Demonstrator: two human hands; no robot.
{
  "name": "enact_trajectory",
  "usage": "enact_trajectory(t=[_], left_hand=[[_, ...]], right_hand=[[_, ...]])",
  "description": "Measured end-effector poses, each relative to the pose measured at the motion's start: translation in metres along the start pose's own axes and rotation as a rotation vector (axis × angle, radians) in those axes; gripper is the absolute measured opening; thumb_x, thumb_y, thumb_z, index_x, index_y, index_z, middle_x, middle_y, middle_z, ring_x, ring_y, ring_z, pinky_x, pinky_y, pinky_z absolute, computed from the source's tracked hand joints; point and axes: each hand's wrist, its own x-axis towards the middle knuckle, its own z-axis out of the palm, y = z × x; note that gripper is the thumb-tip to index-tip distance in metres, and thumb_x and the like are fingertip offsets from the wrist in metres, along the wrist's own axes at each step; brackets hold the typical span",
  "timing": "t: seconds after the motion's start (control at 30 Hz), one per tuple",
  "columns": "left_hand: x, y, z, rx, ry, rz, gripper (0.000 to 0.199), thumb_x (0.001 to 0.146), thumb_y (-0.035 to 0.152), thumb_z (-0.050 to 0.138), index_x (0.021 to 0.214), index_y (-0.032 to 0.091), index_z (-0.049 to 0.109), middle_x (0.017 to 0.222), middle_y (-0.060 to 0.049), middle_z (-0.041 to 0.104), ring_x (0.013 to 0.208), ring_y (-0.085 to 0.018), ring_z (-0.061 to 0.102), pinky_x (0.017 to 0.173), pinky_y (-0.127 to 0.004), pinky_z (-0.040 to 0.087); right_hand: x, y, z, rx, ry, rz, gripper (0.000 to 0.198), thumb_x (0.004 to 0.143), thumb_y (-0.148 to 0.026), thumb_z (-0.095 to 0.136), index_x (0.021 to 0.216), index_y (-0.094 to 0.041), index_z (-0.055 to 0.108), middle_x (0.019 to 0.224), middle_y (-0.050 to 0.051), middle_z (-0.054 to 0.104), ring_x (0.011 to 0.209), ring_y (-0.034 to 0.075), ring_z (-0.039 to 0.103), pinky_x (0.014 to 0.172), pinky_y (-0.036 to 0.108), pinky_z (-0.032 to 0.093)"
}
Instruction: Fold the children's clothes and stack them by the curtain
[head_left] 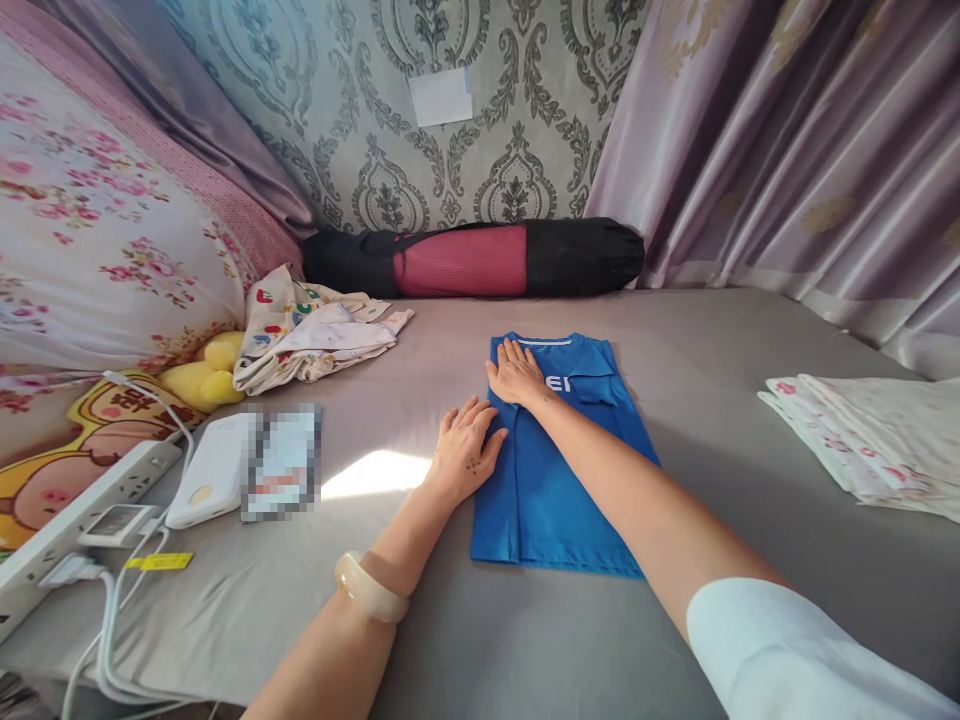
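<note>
A blue T-shirt (559, 500) with white lettering lies on the grey sheet, its sides folded inward and its collar toward the wall. My right hand (516, 374) rests flat on its upper left part, near the collar, and covers some of the lettering. At the shirt's left edge is my left hand (469, 445), fingers stretched out, palm down, touching the fold. A pale bangle (371, 588) circles my left wrist. Neither hand grips the cloth.
A rolled mat in a black and red bag (461, 260) lies along the wall. Crumpled clothes (322, 335) sit at left, near a power bank (214, 470) and a power strip (90, 530) with cables. Folded floral cloth (870, 440) lies at right.
</note>
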Motion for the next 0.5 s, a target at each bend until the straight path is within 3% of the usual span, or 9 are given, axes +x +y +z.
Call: enact_trajectory(t=[0.33,0.5], left_hand=[[-0.002,-0.003,0.002,0.011,0.044,0.027,0.031,0.098,0.035,0.045,0.124,0.024,0.059,0.138,-0.010,0.059,0.141,-0.028,0.042,0.113,-0.050,0.035],[-0.002,0.000,0.004,0.022,0.020,0.044,0.032,0.098,0.034,0.046,0.125,0.022,0.058,0.140,-0.010,0.058,0.141,-0.028,0.041,0.114,-0.051,0.034]], right_hand=[[-0.015,0.001,-0.016,0.048,-0.038,-0.016,0.065,0.102,-0.038,0.017,0.155,0.000,0.022,0.164,0.017,0.015,0.151,0.026,0.011,0.122,0.046,0.006],[-0.026,0.001,-0.006,0.011,-0.002,-0.036,0.065,0.101,-0.037,0.020,0.154,0.000,0.024,0.163,0.016,0.017,0.151,0.026,0.012,0.122,0.042,0.007]])
